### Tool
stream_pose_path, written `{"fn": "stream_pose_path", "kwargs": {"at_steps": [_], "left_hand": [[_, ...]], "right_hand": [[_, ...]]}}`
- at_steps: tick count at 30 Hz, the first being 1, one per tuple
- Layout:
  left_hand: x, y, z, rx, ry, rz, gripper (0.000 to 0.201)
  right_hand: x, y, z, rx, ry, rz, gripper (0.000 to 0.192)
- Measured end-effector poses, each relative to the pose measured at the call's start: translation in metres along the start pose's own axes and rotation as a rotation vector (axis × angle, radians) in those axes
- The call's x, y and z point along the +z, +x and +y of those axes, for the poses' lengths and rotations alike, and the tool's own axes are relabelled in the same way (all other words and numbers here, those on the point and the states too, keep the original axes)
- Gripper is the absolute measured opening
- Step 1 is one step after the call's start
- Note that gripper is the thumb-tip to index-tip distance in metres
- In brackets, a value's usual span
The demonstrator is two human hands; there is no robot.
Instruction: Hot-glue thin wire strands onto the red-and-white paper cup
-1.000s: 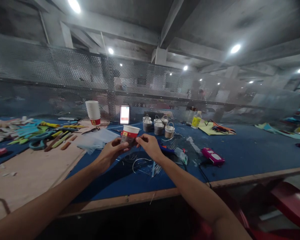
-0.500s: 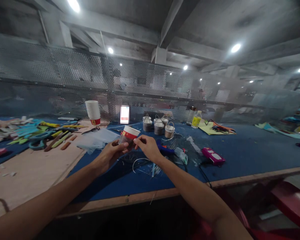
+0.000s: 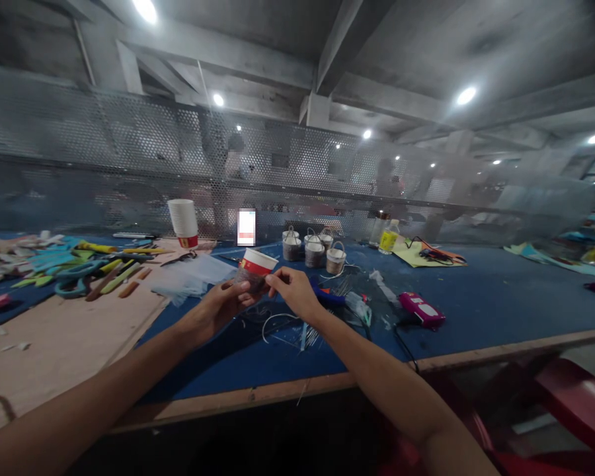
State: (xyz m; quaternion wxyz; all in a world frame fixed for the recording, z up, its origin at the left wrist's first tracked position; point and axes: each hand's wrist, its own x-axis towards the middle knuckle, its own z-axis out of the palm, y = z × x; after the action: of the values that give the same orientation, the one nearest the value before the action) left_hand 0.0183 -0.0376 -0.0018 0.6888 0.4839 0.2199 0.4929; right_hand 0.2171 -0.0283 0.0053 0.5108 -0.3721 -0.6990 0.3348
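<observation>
A paper cup [image 3: 258, 262], white and red above with a grey-brown wrap around its lower part, is held tilted over the blue table top. My left hand [image 3: 224, 301] grips it from the left and below, thumb on the wrap. At the cup's right side my right hand [image 3: 291, 289] pinches with thumb and fingertips against the wrap's edge; whatever sits between those fingertips is too small to make out. Behind the cup stand several wrapped cups with looped handles [image 3: 314, 252]. A blue glue gun [image 3: 331, 297] lies just beyond my right hand.
On the left are a stack of paper cups [image 3: 183, 221], scissors [image 3: 73, 281] and coloured sticks. A lit phone [image 3: 246, 227] leans against the mesh screen. Farther right lie a magenta device [image 3: 421, 311], a yellow bottle [image 3: 389, 237] and yellow sheets [image 3: 416, 254].
The left thumb has shifted slightly on the cup's wrap. Otherwise both hands and the cup stay almost in place.
</observation>
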Motion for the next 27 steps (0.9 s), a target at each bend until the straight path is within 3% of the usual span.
{"fn": "stream_pose_path", "kwargs": {"at_steps": [9,15,20,27], "left_hand": [[-0.004,0.000,0.000,-0.030,0.055,0.011,0.031],[0.000,0.000,0.003,-0.005,0.089,-0.023,0.034],[-0.008,0.005,0.000,0.016,0.076,0.134,0.030],[-0.012,0.006,0.000,-0.006,0.061,0.162,0.037]], "right_hand": [[0.000,0.004,0.003,0.030,0.051,-0.018,0.024],[0.000,0.003,0.000,-0.009,0.004,-0.020,0.036],[0.002,-0.003,-0.002,-0.018,-0.020,-0.046,0.025],[0.008,-0.011,-0.003,-0.224,-0.334,-0.170,0.022]]}}
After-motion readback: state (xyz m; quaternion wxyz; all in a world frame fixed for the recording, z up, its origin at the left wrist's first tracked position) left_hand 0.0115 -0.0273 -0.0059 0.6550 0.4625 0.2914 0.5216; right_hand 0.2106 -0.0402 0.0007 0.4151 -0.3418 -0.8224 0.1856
